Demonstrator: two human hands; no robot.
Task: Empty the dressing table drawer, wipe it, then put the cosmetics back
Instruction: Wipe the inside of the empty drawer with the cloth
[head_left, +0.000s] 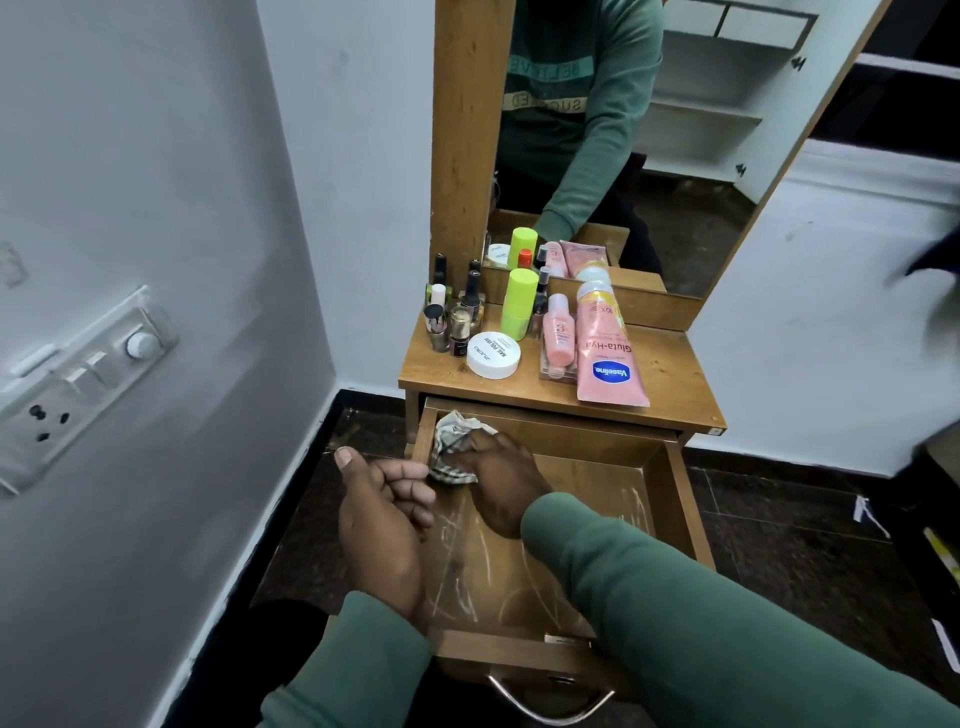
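— Drawer (687, 519) status?
— I see it pulled out at lower centre, white streaks on its floor. My right hand (501, 480) grips a checked cloth (453, 447) in its far left corner.
— Other hand?
— Left hand (384, 519) is loosely curled, holding nothing, beside the drawer's left wall. Cosmetics (558, 338) stand on the desk (670, 374) above.

White walls (156, 156) carry a switchboard (78, 374) at left above dark speckled floor (779, 545).

Cloth (451, 451): white, dark checks. Drawer (675, 499): brown wood, whitish streaks. Far tube (608, 358) pink; bottle (519, 304) lime; jar (493, 355) white.
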